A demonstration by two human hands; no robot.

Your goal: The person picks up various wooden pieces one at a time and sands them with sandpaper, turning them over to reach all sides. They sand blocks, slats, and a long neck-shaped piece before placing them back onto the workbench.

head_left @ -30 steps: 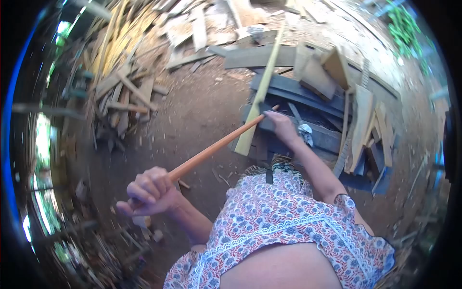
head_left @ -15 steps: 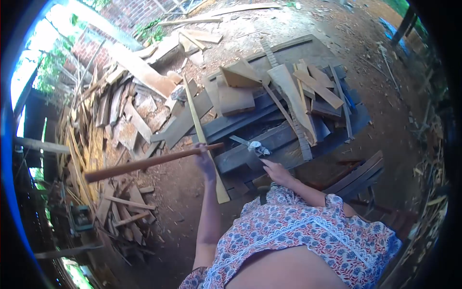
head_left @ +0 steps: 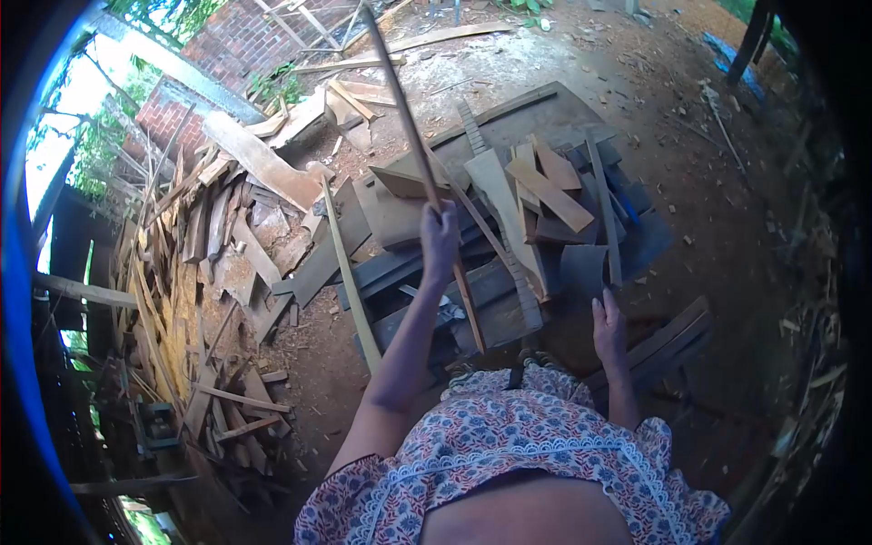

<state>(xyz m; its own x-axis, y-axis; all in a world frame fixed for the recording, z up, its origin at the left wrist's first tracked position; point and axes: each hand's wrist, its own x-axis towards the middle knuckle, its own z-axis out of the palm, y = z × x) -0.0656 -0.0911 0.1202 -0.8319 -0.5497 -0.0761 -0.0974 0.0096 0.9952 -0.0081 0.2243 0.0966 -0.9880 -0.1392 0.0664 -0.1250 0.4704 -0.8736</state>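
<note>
My left hand (head_left: 440, 238) is wrapped round a long reddish-brown wooden stick (head_left: 411, 123). The stick stands steeply across the view, its far end near the top and its lower end over the boards in front of my body. My right hand (head_left: 609, 325) pinches the near edge of a thin dark grey sheet (head_left: 583, 270), which looks like sandpaper. That sheet is beside the right end of the board pile. Under the stick is a low work surface with dark planks (head_left: 490, 291). A crumpled whitish thing (head_left: 449, 309) lies on them, partly behind my left forearm.
Cut boards (head_left: 549, 193) are heaped on the work surface. A long pale strip (head_left: 341, 259) leans along its left side. Scrap wood (head_left: 241, 400) and offcuts cover the ground at left. Dark planks (head_left: 668, 338) rest at my right, and a brick wall (head_left: 245, 41) stands behind.
My left hand has swung the stick from nearly level at the left to steep in front of me. My right hand has moved right with the dark sheet, away from the whitish thing.
</note>
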